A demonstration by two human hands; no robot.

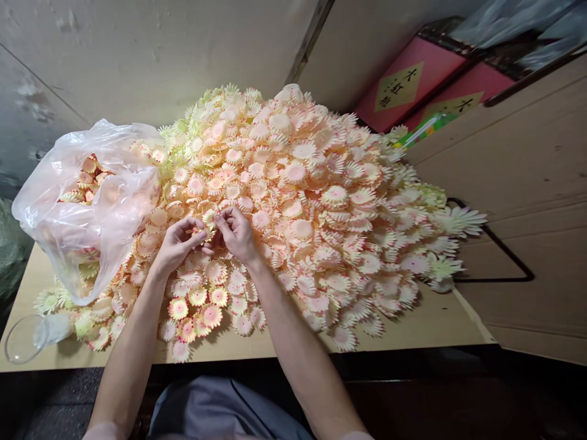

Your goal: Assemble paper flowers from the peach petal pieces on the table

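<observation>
A large heap of artificial flower petals [302, 229], pale pink and cream with fringed edges, covers most of the table. Over its front left part, my left hand [180, 243] and my right hand [236, 235] come close together. Between their fingertips is a small cream flower petal piece [210, 225]. My right thumb and forefinger pinch it at its right side, while the bent fingers of my left hand close on its left side. Part of the piece is hidden by the fingers. Several yellow-and-pink petal pieces [211, 316] lie just below my hands.
On the left, a translucent plastic bag [123, 229] holds more petals. A clear plastic cup [27, 339] lies at the table's [243, 347] front left corner. Red boxes [413, 73] stand behind on the right, beside a large cardboard panel [527, 244] and a black metal bracket [509, 252].
</observation>
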